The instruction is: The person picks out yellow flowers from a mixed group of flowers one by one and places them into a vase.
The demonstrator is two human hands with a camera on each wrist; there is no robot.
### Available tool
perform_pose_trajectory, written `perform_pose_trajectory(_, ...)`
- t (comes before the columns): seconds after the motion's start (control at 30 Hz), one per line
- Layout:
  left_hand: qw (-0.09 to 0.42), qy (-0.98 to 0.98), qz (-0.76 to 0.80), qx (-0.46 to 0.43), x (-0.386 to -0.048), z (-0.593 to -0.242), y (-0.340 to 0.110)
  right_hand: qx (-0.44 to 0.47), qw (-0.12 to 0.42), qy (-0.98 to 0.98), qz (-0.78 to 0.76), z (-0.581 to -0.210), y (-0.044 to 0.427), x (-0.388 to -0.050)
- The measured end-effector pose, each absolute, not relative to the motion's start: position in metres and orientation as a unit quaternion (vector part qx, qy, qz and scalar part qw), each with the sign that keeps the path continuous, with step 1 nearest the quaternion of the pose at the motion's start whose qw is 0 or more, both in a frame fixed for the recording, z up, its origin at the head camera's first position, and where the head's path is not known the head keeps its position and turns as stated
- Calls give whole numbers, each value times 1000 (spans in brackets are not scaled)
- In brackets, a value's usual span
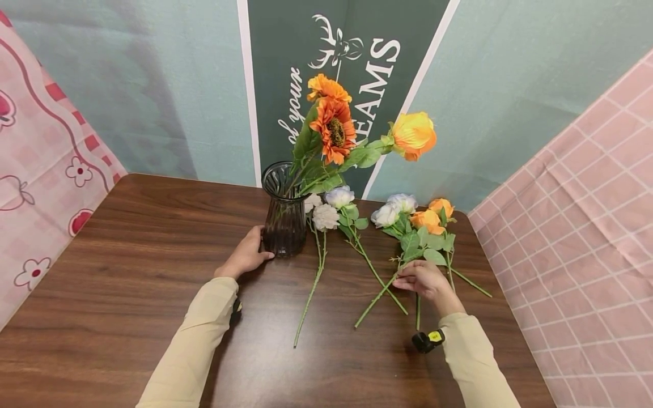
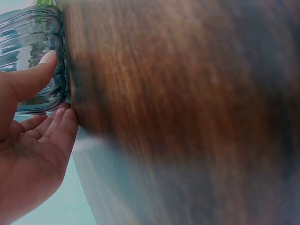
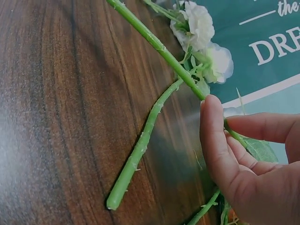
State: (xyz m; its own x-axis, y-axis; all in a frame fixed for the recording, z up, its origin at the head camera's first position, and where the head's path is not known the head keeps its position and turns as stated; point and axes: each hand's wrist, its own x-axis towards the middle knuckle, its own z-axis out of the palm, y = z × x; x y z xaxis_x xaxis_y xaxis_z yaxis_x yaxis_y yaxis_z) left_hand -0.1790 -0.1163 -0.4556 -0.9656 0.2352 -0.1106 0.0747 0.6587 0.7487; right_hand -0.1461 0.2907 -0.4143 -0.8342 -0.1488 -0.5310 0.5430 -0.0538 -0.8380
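Observation:
A dark, ribbed glass vase (image 1: 284, 226) stands towards the back of the table, holding an orange sunflower (image 1: 334, 130) and a yellow-orange rose (image 1: 412, 136), among other stems. My left hand (image 1: 246, 253) holds the vase low on its left side. In the left wrist view, the thumb lies against the glass (image 2: 35, 51) and the other fingers are at its base. On the right, my right hand (image 1: 423, 280) pinches a green flower stem (image 3: 154, 42) between thumb and fingers. Leaves and overlapping stems hide which bloom this stem carries.
White flowers (image 1: 325, 217) and a pale bluish-white flower (image 1: 339, 196) lie right of the vase. Further right are more white blooms (image 1: 386, 215) and orange roses (image 1: 428, 221). Cloth backdrops border the wooden table (image 1: 153, 272) at the back and sides.

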Motion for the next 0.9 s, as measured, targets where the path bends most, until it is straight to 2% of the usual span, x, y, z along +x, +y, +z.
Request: perform_pose_trajectory(0.9, 106, 905, 404, 80, -180, -457, -116, 95, 235, 624, -739, -394, 290, -151)
